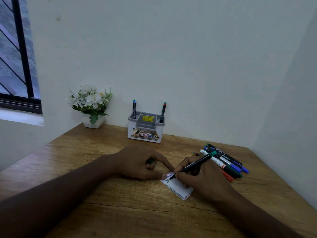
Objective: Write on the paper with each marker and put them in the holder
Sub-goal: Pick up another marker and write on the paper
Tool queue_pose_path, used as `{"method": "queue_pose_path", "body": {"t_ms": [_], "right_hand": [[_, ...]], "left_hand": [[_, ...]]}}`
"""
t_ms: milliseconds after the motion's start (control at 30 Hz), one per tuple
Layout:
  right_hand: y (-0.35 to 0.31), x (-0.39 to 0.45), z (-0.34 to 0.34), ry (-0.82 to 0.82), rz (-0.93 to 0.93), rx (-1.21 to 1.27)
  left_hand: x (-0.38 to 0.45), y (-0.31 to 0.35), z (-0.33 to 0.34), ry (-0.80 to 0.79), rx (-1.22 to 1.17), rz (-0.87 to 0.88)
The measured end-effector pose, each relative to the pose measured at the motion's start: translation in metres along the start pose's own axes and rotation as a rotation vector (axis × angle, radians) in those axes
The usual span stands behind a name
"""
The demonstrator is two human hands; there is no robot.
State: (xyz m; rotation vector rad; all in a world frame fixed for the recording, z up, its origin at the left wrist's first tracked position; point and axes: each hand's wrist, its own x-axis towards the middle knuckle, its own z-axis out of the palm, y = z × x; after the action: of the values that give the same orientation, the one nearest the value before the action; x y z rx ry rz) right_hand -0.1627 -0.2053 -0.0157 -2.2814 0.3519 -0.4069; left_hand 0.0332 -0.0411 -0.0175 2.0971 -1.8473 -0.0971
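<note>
My right hand (204, 179) grips a black marker with a green end (197, 163), its tip touching a small folded paper (178, 187) that carries purple and green scribbles. My left hand (140, 162) is curled around a green cap (151, 161), and its fingertips press on the paper's upper left corner. A white and grey holder (145, 133) stands at the back against the wall with two markers upright in it, one at its left (134, 109) and one at its right (163, 111). Several loose markers (224, 162) lie in a pile right of my right hand.
A white pot of white flowers (91, 107) sits at the back left corner of the wooden table (106, 200). Walls close the table in behind and on the right. A barred window (15, 54) is on the left.
</note>
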Motion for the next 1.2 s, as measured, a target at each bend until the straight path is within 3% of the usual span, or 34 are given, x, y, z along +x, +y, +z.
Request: {"method": "queue_pose_path", "body": {"t_ms": [1200], "right_hand": [[0.0020,0.0019,-0.0068,0.039,0.038,-0.023]], "left_hand": [[-0.0029,0.0079,-0.0040,-0.011,0.012,0.007]]}}
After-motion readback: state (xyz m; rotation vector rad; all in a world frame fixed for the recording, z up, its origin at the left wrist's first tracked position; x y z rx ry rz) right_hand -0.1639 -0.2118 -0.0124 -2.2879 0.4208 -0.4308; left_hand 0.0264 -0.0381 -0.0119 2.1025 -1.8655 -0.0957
